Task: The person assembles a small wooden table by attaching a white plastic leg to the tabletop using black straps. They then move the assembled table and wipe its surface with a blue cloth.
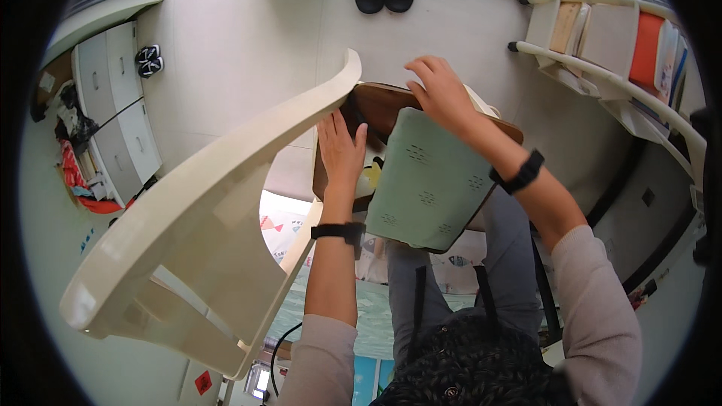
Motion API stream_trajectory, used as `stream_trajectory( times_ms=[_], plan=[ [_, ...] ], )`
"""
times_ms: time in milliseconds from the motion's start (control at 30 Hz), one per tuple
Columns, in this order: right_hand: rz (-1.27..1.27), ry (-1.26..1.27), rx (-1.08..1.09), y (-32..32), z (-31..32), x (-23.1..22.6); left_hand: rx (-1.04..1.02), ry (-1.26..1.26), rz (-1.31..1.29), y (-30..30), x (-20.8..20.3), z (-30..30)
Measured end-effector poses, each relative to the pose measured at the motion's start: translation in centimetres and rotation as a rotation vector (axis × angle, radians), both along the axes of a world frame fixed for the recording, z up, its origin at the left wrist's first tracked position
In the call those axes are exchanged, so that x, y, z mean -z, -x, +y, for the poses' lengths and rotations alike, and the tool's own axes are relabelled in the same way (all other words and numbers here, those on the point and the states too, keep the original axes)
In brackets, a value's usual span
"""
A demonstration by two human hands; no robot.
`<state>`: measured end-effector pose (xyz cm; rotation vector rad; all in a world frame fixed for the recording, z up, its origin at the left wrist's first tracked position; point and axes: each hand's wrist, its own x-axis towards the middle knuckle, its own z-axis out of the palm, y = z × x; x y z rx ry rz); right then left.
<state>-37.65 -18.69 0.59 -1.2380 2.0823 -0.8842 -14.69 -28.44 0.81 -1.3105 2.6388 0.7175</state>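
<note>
Pale tiled floor [233, 68]; cream chair [188, 188] tilted before person's legs [508, 229]. Green pad [429, 180] on brown seat [380, 98], between hands, long axis legward. Right hand [444, 94] nearer, beyond pad, fingers bent, thumb apart. Left hand [341, 146] leftward, fingers together.

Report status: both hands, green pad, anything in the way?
Left hand open, at cream chair's edge. Right hand over brown board's edge, contact unclear. Green pad slanted, partly covered by right forearm.
</note>
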Motion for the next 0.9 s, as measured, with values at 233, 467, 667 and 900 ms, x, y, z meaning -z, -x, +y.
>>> stream_trajectory(
  times_ms=[233, 467, 667, 900],
  plan=[
    [0.348, -0.096, -0.446, -7.4, 14.0, -2.7, 0.630, 0.007, 0.054, -1.1, -2.0, 6.9],
    [0.486, -0.156, -0.317, -9.8, 16.8, -1.1, 0.251, -0.027, 0.036, -1.9, -1.1, 1.6],
    [0.529, -0.155, -0.304, -10.2, 16.8, -1.2, 0.514, 0.145, -0.124, -2.3, -0.5, 3.0],
    [0.545, -0.037, -0.197, -10.8, 17.8, 0.1, 0.307, -0.042, 0.165, -9.5, -0.8, 12.6]
  ],
)
